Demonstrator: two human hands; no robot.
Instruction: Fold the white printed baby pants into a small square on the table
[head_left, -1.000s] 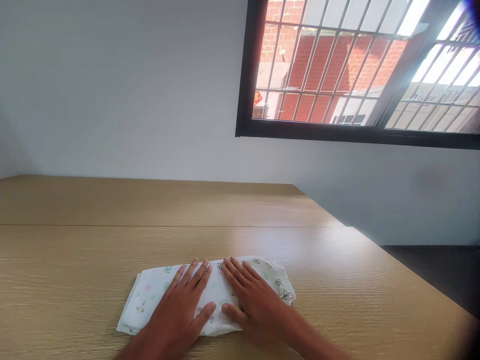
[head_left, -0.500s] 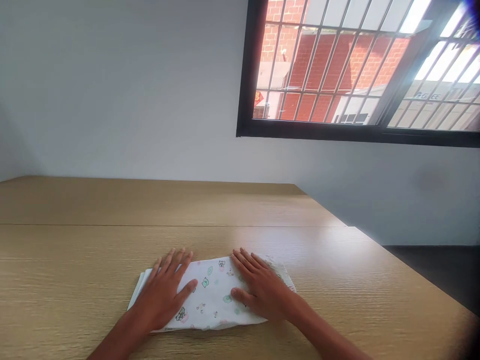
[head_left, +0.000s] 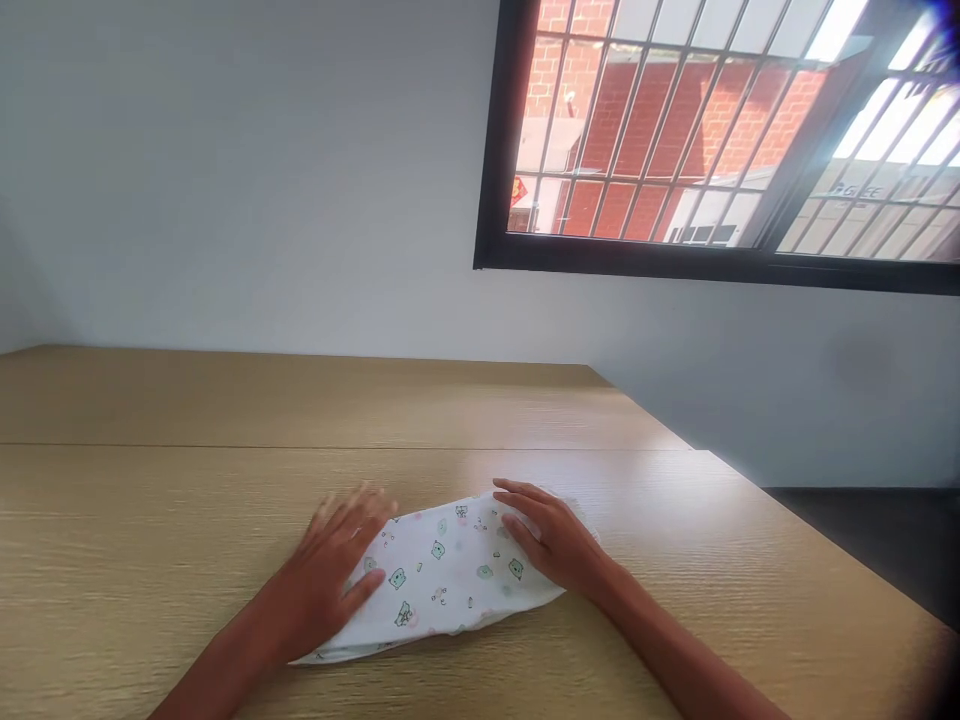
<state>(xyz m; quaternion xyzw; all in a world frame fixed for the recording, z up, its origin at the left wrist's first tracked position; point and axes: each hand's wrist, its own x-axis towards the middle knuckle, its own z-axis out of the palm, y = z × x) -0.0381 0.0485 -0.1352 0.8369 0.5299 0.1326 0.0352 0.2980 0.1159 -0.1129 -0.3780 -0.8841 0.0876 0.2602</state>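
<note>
A folded white cloth (head_left: 442,570), printed with small green bears and faint pink figures, lies at a slant on the table with its right end farther from me. Over its left end is my left hand (head_left: 334,570), fingers spread and slightly blurred. My right hand (head_left: 551,535) rests at the right end, fingers stretched toward the left and thumb apart. Each hand covers part of the cloth. Whether the left palm presses on the cloth or hovers just above it, I cannot tell.
The light wood table (head_left: 187,540) reaches back to a pale wall (head_left: 240,180), with a seam (head_left: 225,446) across it. Its right edge slants away past a dark floor area (head_left: 862,540). A barred window (head_left: 675,140) with a black frame is at the upper right.
The cloth has turned, its right end swinging away from me, and shifted a little right. My right hand has moved right and turned its fingers leftward. My left hand's fingers have lifted slightly.
</note>
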